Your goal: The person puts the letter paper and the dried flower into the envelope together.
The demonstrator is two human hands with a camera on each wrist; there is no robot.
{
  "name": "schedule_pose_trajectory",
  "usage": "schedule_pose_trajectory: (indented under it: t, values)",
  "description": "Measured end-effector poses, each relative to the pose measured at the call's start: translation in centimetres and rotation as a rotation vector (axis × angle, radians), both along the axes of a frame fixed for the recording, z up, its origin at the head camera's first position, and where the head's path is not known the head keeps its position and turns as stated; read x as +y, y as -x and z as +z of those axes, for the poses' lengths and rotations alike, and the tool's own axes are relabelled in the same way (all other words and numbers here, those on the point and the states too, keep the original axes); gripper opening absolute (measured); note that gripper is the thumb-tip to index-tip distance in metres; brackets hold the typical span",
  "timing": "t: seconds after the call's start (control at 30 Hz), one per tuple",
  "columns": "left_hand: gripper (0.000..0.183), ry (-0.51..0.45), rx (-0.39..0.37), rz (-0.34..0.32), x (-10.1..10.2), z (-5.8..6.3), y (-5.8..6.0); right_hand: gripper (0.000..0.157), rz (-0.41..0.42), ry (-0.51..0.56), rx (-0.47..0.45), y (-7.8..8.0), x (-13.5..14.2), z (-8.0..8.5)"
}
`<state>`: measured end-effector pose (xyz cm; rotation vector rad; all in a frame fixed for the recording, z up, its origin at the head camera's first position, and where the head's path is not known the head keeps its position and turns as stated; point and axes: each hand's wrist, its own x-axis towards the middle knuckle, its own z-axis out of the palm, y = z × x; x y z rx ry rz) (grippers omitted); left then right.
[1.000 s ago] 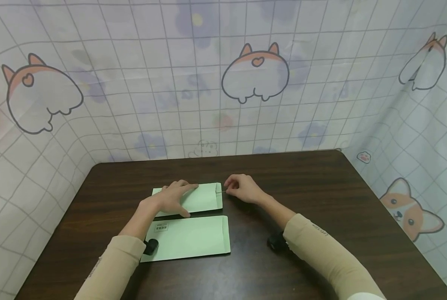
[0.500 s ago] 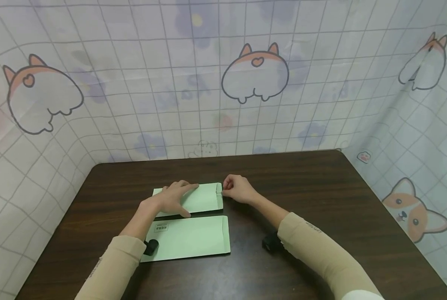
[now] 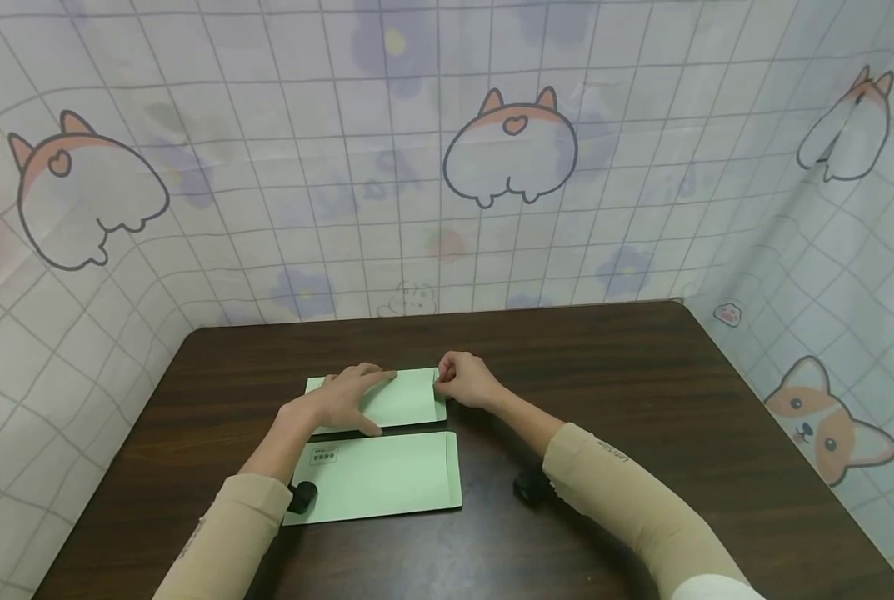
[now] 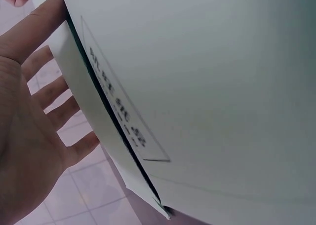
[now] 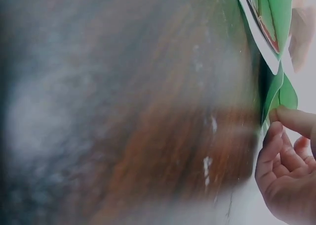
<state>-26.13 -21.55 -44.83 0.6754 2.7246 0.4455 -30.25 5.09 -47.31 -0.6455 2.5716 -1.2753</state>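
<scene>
Two pale green envelopes lie on the table, one behind the other. My left hand rests spread over the far envelope, thumb reaching toward the near envelope. At the far envelope's right end, my right hand pinches the flap edge between thumb and forefinger. In the right wrist view that envelope's end stands bowed up at the fingertips, the other fingers curled below. A printed box of dark characters shows on the near envelope in the left wrist view.
The dark wooden table reaches back to a white gridded curtain with cartoon dogs. A black wrist camera on the left arm hangs over the near envelope's left end; another camera is below the right sleeve.
My right hand has moved left onto the far envelope's end; a thin line earlier visible between its fingertips and the flap is now hidden. The left hand keeps its place.
</scene>
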Motion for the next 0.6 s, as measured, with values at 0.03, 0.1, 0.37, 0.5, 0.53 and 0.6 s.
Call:
schedule_pose_trajectory:
  t: [0.03,0.1,0.37,0.5,0.53,0.6]
  values:
    - [0.098,-0.002,0.000,-0.001,0.0,0.0,0.0,0.016,0.001,-0.002,-0.003,0.0,-0.1,-0.1]
    - [0.098,-0.002,-0.001,-0.001,-0.1,-0.1,0.0,0.016,0.007,0.001,-0.010,0.1,-0.1,-0.2]
    - [0.098,-0.020,0.003,0.005,-0.6,-0.1,0.2,0.015,0.009,0.069,-0.096,0.4,0.7,0.2]
    - [0.099,-0.066,0.012,0.027,-1.1,0.2,0.0,0.013,0.024,0.082,-0.129,0.3,2.1,0.6]
    - [0.099,-0.082,0.016,0.033,-1.3,0.4,-0.1,0.013,0.031,0.080,-0.128,0.3,2.6,0.7]
    - [0.096,-0.117,0.029,0.044,-1.7,0.5,-0.3,0.012,0.041,0.072,-0.117,0.3,3.8,0.8]
